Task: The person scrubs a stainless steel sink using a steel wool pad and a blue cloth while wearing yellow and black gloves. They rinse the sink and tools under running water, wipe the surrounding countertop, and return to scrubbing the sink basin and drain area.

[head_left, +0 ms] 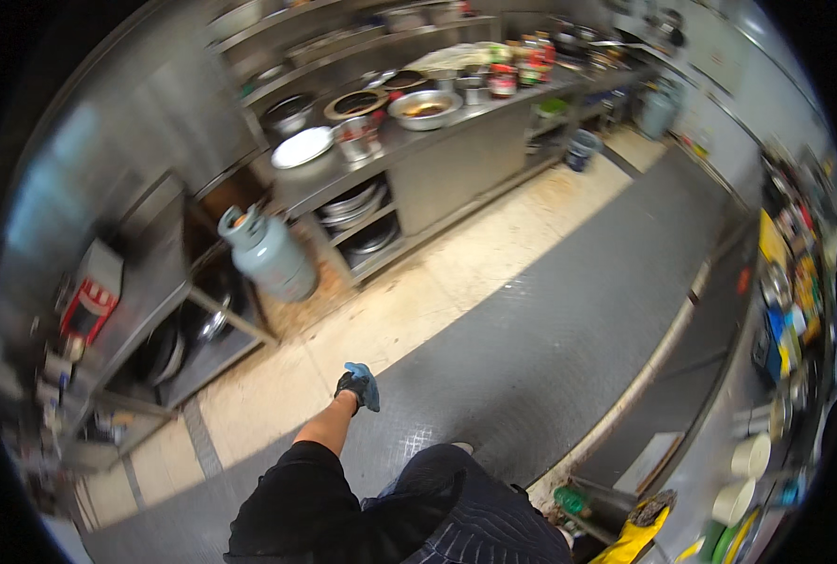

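Observation:
My left hand [348, 385], in a black glove, reaches out over the floor at the lower middle. Its fingers are closed around a crumpled blue cloth [368, 387]. Nothing else touches this hand; the floor mat and pale tiles lie below it. My right hand does not show.
A steel counter [446, 164] with bowls, pans and jars runs along the back, a grey-blue gas cylinder [270, 256] at its left end. Left stands a steel table [146, 305] with a red-fronted box [91, 299]. A bucket [583, 150] sits far right; a cluttered worktop [700, 484] lines the right.

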The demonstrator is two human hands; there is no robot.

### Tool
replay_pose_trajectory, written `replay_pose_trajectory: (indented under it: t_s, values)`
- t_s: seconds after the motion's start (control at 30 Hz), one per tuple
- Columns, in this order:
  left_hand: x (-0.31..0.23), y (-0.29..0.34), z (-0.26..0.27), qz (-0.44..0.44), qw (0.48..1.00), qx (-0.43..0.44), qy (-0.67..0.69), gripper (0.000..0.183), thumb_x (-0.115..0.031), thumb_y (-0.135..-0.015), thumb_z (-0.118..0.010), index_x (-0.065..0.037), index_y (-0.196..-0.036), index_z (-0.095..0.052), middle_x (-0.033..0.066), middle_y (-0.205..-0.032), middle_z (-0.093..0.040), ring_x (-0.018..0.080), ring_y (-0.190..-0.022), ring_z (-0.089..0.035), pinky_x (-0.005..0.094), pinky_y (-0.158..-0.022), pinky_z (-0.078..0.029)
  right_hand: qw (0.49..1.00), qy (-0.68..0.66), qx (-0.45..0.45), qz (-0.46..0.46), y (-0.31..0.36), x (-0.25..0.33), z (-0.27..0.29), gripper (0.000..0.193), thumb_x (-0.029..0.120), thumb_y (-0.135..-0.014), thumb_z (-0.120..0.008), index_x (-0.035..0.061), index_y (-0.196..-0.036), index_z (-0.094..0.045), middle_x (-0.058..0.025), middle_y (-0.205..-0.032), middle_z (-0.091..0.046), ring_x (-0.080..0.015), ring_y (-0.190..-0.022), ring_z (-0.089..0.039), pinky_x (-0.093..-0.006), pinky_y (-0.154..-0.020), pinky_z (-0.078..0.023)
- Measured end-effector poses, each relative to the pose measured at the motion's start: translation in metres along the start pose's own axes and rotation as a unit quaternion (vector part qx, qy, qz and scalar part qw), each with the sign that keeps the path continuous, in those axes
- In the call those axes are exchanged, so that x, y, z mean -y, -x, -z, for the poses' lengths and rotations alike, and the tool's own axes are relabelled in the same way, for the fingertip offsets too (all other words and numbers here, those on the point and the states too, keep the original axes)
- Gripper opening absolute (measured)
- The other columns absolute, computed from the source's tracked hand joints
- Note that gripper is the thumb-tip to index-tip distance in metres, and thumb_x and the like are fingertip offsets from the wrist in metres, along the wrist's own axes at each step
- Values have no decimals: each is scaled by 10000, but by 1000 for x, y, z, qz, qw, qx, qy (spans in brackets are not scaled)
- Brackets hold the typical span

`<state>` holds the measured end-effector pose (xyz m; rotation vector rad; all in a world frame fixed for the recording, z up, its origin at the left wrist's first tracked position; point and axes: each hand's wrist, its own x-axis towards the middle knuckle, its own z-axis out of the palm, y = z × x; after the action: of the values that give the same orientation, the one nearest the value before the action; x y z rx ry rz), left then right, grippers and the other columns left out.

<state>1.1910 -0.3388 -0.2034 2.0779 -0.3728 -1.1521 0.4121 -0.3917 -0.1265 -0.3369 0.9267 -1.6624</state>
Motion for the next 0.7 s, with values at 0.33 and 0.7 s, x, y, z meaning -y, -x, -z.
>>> replay_pose_trajectory:
  t_s: [0.33, 0.7]
  values:
    - [177, 189, 77, 34, 899, 67, -432, 248, -410, -720, -652, -178, -643, -697, 33, -663, -653, 193, -602, -605, 312, -553, -485, 939, 292, 45, -174, -54, -71, -80, 479, 338, -932, -427, 181, -1376, -339, -82, -1311, -478, -251, -1176, -486, -443, -982, -364]
    - [265, 306, 78, 111, 888, 94, -436, 331, -451, -738, -611, -166, -878, -705, 55, -902, -684, 241, -851, -641, 379, -756, -497, 956, 114, 95, -254, -77, -126, -125, 408, 351, -959, -404, 196, -1334, -451, 50, -1363, -462, -131, -1181, -481, -267, -941, -377]
